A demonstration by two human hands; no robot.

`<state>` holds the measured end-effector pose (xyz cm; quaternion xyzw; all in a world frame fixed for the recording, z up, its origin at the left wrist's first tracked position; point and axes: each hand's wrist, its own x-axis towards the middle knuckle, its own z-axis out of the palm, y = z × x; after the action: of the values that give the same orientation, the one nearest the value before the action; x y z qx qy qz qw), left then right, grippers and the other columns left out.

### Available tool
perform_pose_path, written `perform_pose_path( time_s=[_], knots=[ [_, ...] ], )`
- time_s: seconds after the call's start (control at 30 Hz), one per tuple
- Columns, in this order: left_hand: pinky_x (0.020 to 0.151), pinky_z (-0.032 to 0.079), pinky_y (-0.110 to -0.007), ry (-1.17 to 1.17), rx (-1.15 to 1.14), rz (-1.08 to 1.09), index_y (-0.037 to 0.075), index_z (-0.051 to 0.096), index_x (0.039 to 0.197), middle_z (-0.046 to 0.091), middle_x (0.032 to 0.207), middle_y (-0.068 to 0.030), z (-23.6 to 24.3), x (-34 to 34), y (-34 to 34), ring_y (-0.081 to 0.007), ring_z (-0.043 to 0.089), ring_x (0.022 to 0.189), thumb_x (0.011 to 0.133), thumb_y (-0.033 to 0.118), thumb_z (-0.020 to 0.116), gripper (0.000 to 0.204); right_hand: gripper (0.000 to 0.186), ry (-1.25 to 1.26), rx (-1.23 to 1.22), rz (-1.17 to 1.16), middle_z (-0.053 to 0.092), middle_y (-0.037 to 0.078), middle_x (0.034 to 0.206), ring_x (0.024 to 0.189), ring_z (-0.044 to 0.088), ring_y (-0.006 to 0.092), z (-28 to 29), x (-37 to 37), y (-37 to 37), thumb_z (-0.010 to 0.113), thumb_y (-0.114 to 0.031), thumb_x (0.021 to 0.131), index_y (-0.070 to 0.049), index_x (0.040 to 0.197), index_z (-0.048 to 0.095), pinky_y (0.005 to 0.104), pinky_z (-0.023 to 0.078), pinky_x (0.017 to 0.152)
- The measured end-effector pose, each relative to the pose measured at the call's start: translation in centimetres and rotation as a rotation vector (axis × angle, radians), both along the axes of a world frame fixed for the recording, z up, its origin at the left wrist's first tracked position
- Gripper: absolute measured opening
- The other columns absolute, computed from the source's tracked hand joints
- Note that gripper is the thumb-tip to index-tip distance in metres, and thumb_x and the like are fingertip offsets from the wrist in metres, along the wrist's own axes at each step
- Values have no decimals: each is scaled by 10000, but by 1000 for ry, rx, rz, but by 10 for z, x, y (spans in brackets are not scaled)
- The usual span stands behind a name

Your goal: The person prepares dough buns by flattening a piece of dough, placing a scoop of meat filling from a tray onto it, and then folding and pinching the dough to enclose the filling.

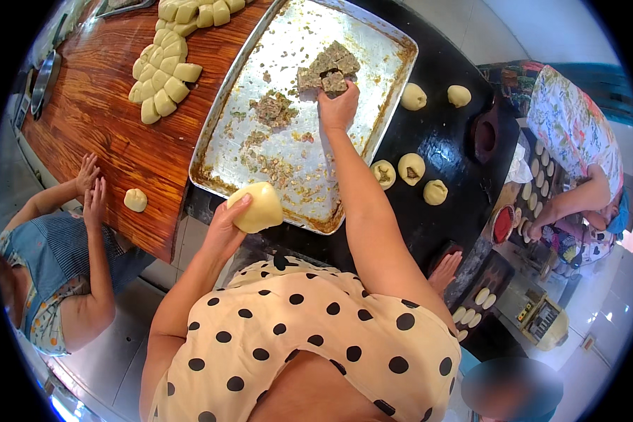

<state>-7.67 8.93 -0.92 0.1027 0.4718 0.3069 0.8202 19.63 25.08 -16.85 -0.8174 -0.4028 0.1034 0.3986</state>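
My left hand (224, 228) grips a flattened piece of pale yellow dough (260, 209), held up over the near left corner of a large metal tray (243, 91). My right hand (339, 111) reaches into the far part of that tray. Its fingers close on a brownish square of filling (334, 83), at the near side of a small cluster of similar filling squares (339, 58). Left of that cluster lies a crumbled heap of filling (273, 110). Crumbs and greasy residue are scattered over the tray's bottom.
Several gathered dough balls (411, 169) sit on the black surface right of the tray, near a dark red dish (485, 133). Cut dough pieces (165, 70) lie on the wooden table (84, 91), with one dough ball (136, 200) near a co-worker's hands (91, 179). Other people work at right.
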Motion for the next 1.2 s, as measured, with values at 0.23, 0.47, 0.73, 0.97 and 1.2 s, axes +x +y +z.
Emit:
perform_pose_path(
  time_s=[0.23,0.47,0.73,0.97,1.2],
  knots=[
    [949,499,-369,53,129,-3,-40,505,1277,616,1197,-124,4,26,32,-224,621,1089,943,236,627,450,635,367,57,221,515,157,1147,1036,563,287,69,17,-76,782,-245,758,-13,1240,440,385,468,877],
    [996,488,-403,-178,76,-21,-5,483,1312,584,1260,-129,-24,55,40,-247,597,1147,976,283,570,450,577,-83,-17,749,573,163,1071,1030,549,340,193,-24,-163,741,-206,694,-22,1188,508,430,410,942],
    [972,483,-371,-284,221,-172,63,544,1243,615,1191,-64,0,61,19,-186,592,1117,982,366,560,401,556,-386,-121,803,534,160,1008,999,526,340,212,-69,-191,749,-235,669,-23,1136,535,452,379,956],
    [933,515,-345,-442,110,-86,36,559,1212,625,1148,-63,46,57,7,-170,616,1068,972,282,598,345,548,989,557,116,510,160,1337,1265,465,271,183,-79,-223,503,-398,992,39,1321,471,408,319,1098],
    [951,488,-344,-397,252,-133,49,571,1204,632,1148,-62,35,81,-26,-176,604,1077,981,303,576,338,368,1087,634,-265,651,54,950,861,627,155,183,-114,-225,512,-349,999,-6,1039,641,313,499,756]
  ],
)
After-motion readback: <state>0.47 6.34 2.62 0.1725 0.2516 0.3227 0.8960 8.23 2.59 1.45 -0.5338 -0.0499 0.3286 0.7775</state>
